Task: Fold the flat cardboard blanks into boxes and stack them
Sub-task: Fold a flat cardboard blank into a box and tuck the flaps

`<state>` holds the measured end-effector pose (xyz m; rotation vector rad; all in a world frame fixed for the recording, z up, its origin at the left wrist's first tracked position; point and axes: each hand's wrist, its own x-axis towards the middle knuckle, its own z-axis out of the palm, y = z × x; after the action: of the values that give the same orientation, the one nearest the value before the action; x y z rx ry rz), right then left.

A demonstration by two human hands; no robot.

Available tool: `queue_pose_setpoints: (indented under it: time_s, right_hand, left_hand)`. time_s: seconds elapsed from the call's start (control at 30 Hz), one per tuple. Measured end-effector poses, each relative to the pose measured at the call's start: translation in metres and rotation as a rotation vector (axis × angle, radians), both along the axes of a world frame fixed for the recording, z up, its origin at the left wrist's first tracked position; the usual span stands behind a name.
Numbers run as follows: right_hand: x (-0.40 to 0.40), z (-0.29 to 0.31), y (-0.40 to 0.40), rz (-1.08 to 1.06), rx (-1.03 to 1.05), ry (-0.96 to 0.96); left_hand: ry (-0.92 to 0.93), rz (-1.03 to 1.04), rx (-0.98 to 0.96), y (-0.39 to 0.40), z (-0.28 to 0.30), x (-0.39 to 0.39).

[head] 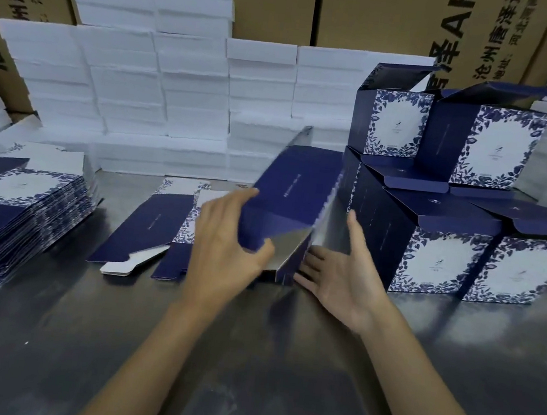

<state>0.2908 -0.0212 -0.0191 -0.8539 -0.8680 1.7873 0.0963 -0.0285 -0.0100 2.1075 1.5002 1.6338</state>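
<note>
- Left hand [228,236] grips the near edge of a half-opened blank [286,202]; thumb curled over the navy panel, fingers wrapped on the outside.
- Right hand [336,272] is spread flat, palm toward the blank's silver inner face, fingertips touching its lower corner; thumb up, nothing grasped.
- Blank stands tilted on the worktop [248,358] at mid-depth, centre; navy outside, silver inside, far flap raised.
- One loose flat blank [151,224] lies just left of the left hand, white tab toward the near edge.
- Stack of flat blanks [16,208] sits at the worktop's left edge, floral panel on top.
- Folded boxes [447,254] are stacked at the right edge, two tiers; top ones with lids open, floral faces toward the camera. Lowest tier is just beside the right hand.
- White foam blocks [159,92] are piled along the far edge, more at the far right.
- Brown cartons [372,14] with printed text stand behind the foam.
</note>
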Motion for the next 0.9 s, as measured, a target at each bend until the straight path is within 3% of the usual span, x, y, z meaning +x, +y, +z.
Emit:
queue_pose_setpoints:
  time_s: [0.13,0.3,0.37,0.53,0.6,0.7,0.77,0.9]
  right_hand:
    - [0.003,0.005,0.0,-0.036,0.099,-0.021]
    - [0.016,-0.001,0.007,-0.307,-0.015,-0.045]
    - [0.021,-0.004,0.008,-0.333,-0.082,-0.077]
    - [0.032,-0.008,0.006,-0.292,-0.132,-0.043]
    - [0.033,-0.008,0.005,-0.241,-0.104,-0.025]
    - [0.032,-0.008,0.003,-0.193,-0.057,0.0]
    - [0.031,-0.007,0.001,-0.165,-0.032,0.003]
    - [0.031,-0.009,-0.001,-0.14,-0.001,-0.009]
  left_hand:
    - [0.178,-0.071,-0.06,-0.006,-0.013,0.021]
    - [0.357,-0.199,-0.16,-0.007,-0.026,0.028]
    - [0.338,-0.231,-0.218,-0.004,-0.026,0.026]
    - [-0.006,-0.001,-0.166,0.014,-0.019,-0.004]
    - [-0.212,0.041,-0.348,0.022,-0.015,-0.023]
    - [-0.566,-0.115,-0.698,0.024,-0.012,-0.044]
    - [-0.742,-0.281,-0.822,0.025,-0.013,-0.052]
    - [-0.73,-0.41,-0.801,0.024,-0.015,-0.052]
